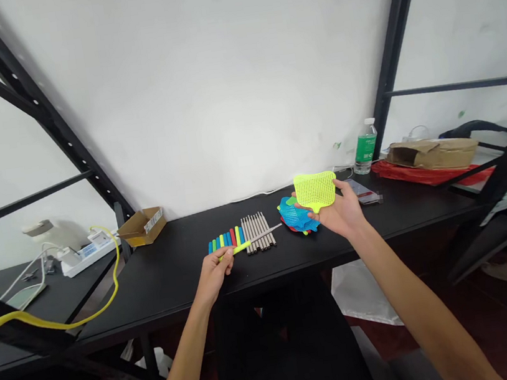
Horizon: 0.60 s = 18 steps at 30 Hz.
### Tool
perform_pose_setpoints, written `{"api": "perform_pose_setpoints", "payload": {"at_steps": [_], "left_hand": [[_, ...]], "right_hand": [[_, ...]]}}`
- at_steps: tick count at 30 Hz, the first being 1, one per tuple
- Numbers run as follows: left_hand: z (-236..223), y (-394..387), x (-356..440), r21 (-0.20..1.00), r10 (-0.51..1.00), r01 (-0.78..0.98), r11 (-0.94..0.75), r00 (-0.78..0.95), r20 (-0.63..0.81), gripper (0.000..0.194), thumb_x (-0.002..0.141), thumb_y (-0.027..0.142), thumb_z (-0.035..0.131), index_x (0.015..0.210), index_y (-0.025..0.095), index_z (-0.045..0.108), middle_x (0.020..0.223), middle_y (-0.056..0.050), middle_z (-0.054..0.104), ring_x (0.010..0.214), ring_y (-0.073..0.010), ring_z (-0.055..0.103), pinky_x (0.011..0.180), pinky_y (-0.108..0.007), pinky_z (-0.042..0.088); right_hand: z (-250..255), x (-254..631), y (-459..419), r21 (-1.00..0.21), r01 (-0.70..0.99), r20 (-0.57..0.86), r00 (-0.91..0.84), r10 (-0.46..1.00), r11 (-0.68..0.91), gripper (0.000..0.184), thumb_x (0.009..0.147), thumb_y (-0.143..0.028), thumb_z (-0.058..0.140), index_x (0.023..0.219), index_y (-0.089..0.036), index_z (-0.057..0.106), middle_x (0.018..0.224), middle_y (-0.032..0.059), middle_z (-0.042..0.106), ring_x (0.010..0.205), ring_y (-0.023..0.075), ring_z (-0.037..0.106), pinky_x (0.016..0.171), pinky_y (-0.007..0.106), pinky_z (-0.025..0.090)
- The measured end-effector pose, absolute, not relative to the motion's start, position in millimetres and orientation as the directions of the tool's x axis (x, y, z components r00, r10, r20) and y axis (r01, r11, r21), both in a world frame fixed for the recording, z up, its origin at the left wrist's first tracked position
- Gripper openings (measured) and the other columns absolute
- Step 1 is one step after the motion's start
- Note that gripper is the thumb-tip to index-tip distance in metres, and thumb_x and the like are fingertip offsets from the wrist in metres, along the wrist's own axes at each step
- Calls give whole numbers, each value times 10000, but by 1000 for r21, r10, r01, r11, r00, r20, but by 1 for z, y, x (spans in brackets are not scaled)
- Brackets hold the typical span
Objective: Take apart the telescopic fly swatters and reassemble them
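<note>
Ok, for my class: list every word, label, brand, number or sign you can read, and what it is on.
No text can be read for certain.
Green label on the bottle: white marks, too small.
White sticker on the small cardboard box: too blurred.
Yellow mesh paddle: no writing shows.

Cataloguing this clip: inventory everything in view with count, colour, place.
Table: one, black, middle
Mesh panel: one, lime, right of centre
Mesh pile: one, mostly blue, on table
Handled rod: one, grey-lime, centre
Loose rods: several, grey, centre
Tubes: several, mixed, centre-left
Small box: one, brown, left
Labelled bottle: one, clear, right
Power strip: one, white, left
Thick cable: one, yellow, left
Carton: one, brown, right
Frame bars: several, black, sides
Wall: one, white, behind
Left hand: one, holding handled rod
Right hand: one, holding mesh panel
</note>
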<state>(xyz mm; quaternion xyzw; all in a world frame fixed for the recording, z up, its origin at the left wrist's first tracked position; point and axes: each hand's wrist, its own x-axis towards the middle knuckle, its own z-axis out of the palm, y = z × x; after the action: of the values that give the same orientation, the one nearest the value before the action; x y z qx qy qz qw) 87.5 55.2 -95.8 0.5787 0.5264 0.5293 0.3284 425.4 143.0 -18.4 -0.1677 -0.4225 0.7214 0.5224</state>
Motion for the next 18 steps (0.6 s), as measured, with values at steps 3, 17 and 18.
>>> {"api": "perform_pose_setpoints", "payload": {"at_steps": [3, 17, 18], "left_hand": [[-95, 56, 87, 940, 958, 257, -225, -116, 261, 373, 886, 511, 612, 894, 148, 697, 598, 41, 443, 524, -100, 372, 589, -258, 321], [-95, 55, 87, 948, 962, 233, -219, -113, 250, 374, 886, 514, 618, 850, 147, 686, 596, 41, 451, 524, -93, 372, 588, -255, 319], [-95, 55, 87, 947, 961, 234, -221, -114, 253, 375, 887, 513, 617, 862, 147, 690, 596, 41, 451, 524, -94, 371, 588, -256, 319]], "right_hand": [[-22, 420, 146, -788, -609, 179, -361, 915, -86, 498, 858, -520, 503, 1227, -209, 628, 1165, 130, 699, 995, 312, 675, 571, 340, 541], [-43, 409, 158, -901, -420, 169, -114, 979, 107, 295, 651, -247, 761, 912, -182, 639, 947, 74, 725, 925, 274, 693, 663, 313, 567], [-43, 409, 157, -910, -400, 178, -128, 976, 114, 325, 626, -223, 767, 915, -188, 623, 922, 60, 720, 900, 265, 695, 650, 306, 564]]}}
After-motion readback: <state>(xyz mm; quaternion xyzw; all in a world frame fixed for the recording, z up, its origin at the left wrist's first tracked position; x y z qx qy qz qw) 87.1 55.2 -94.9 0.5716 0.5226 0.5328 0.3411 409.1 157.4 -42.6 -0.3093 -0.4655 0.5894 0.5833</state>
